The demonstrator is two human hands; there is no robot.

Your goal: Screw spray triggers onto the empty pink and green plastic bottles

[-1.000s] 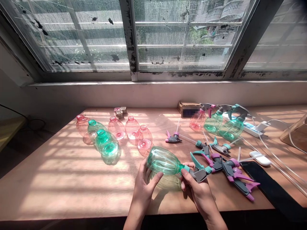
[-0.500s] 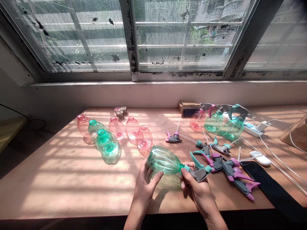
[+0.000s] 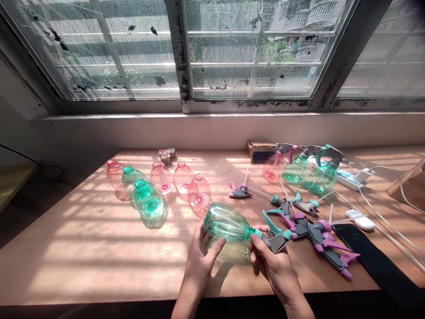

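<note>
A clear green plastic bottle [image 3: 226,225] lies on its side just above the wooden table [image 3: 99,252], neck pointing right. My left hand [image 3: 200,254] wraps round its body from below. My right hand [image 3: 272,261] pinches the green collar at the bottle's neck, where a grey spray trigger head [image 3: 276,242] sits. Loose trigger heads [image 3: 318,237] in grey, pink and green lie just right of my right hand.
Several empty pink and green bottles [image 3: 151,188] stand at the left back. Three assembled spray bottles [image 3: 300,166] lie at the back right beside a power strip [image 3: 348,179] and white cables. A dark phone [image 3: 375,259] lies at the right front edge. A small brown box [image 3: 262,150] sits under the windowsill.
</note>
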